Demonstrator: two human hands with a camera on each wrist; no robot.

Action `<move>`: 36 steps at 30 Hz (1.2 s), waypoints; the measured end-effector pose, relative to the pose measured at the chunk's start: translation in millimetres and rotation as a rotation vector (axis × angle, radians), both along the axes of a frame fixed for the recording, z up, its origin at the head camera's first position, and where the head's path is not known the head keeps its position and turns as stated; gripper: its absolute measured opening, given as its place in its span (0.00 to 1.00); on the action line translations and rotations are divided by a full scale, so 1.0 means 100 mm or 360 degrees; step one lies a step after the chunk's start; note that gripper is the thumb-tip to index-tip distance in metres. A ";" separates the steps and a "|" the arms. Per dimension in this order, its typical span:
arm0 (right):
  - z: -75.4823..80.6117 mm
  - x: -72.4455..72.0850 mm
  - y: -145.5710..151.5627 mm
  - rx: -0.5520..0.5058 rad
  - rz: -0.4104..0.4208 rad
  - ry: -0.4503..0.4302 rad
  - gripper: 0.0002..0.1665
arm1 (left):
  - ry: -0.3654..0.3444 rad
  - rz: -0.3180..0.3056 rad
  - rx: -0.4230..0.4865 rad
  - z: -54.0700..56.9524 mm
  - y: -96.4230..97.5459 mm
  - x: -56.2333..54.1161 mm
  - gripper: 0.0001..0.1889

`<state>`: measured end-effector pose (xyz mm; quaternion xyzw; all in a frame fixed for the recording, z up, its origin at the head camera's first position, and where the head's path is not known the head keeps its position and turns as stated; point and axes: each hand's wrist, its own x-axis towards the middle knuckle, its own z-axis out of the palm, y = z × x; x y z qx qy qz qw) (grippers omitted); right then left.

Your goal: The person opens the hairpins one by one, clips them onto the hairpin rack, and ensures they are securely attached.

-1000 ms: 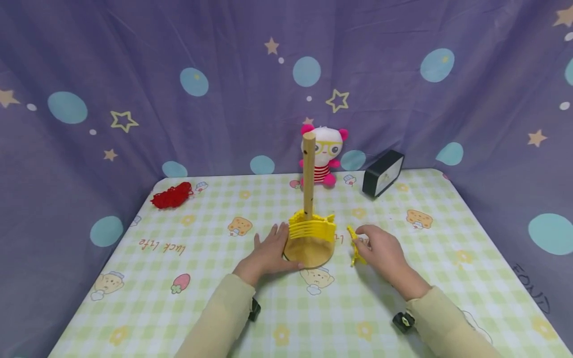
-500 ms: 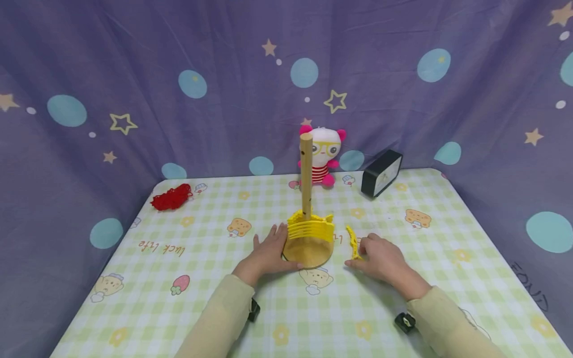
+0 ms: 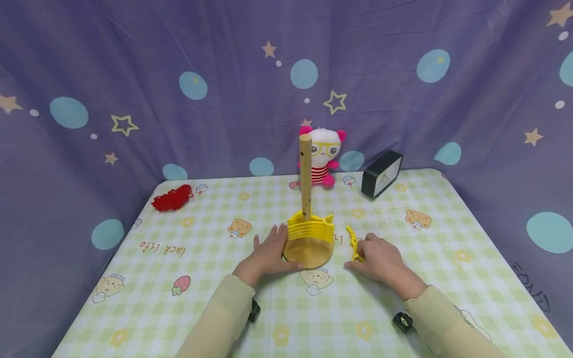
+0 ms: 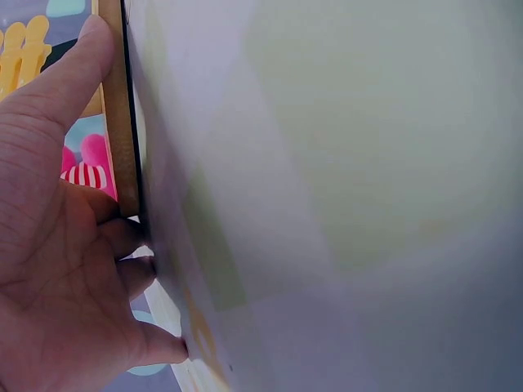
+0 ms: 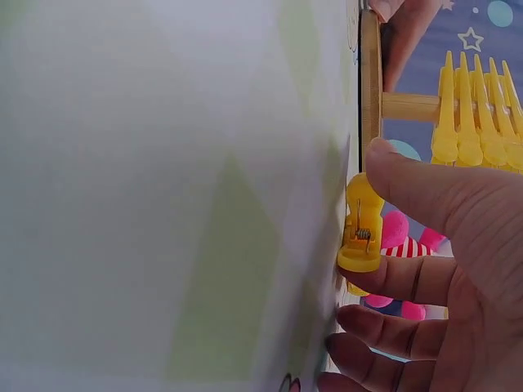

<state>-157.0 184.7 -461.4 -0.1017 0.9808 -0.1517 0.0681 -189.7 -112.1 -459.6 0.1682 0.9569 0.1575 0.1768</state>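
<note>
A wooden stand with a round base stands upright in the middle of the table. Several yellow plastic spring clips are stacked low on its post. My left hand holds the base's left rim, thumb at the front and fingers along the side; the left wrist view shows the thumb on the base's edge. Right of the stand, one loose yellow spring clip touches the table. My right hand pinches its near end between thumb and index finger; in the right wrist view the clip's metal spring shows.
Behind the stand sits a pink-and-white plush toy. A black box-shaped clock stands at the back right, and a bundle of red string lies at the back left. A checked cloth covers the table; a purple curtain hangs behind.
My right hand has shifted its hold toward the clip's near end, with the thumb coming round the front. The left hand and the stand have stayed in place.
</note>
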 end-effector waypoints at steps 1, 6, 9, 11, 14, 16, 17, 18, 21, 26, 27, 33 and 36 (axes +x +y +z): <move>0.00 0.00 0.00 -0.0001 0.0001 0.0005 0.25 | 0.0000 0.0000 0.0000 0.00 0.00 0.00 0.63; 0.01 0.00 0.02 -0.0020 -0.0018 0.0012 0.24 | -0.0004 -0.0003 0.0012 0.01 0.01 0.00 0.62; 0.04 0.00 0.04 -0.0081 -0.0065 0.0015 0.23 | -0.0010 -0.0003 0.0014 0.01 0.01 0.01 0.63; 0.07 0.00 0.06 -0.0124 -0.0108 0.0034 0.23 | -0.0012 -0.0002 0.0014 0.02 0.01 0.01 0.63; 0.10 0.00 0.12 -0.0186 -0.0168 0.0108 0.20 | -0.0012 -0.0003 0.0011 0.02 0.01 0.01 0.62; 0.13 0.00 0.15 -0.0237 -0.0203 0.0184 0.18 | -0.0011 -0.0005 0.0010 0.02 0.01 0.02 0.62; 0.14 0.00 0.17 -0.0271 -0.0216 0.0228 0.18 | -0.0010 -0.0005 0.0011 0.02 0.02 0.02 0.62; 0.16 0.01 0.19 -0.0307 -0.0228 0.0269 0.19 | -0.0011 -0.0005 0.0013 0.02 0.02 0.02 0.62; 0.22 0.02 0.23 -0.0430 -0.0261 0.0357 0.21 | -0.0010 -0.0003 0.0016 0.03 0.02 0.02 0.62; 0.34 0.04 0.25 -0.0529 -0.0263 0.0444 0.20 | -0.0012 0.0003 0.0002 0.03 0.02 0.02 0.62; 0.36 0.05 0.25 -0.0529 -0.0247 0.0468 0.20 | -0.0012 0.0004 0.0000 0.03 0.02 0.02 0.62; 0.44 0.07 0.23 -0.0524 -0.0145 0.0648 0.17 | -0.0005 0.0003 0.0004 0.02 0.01 0.01 0.62; 0.47 0.08 0.19 -0.0528 -0.0104 0.0739 0.16 | -0.0006 0.0001 0.0005 0.02 0.01 0.01 0.62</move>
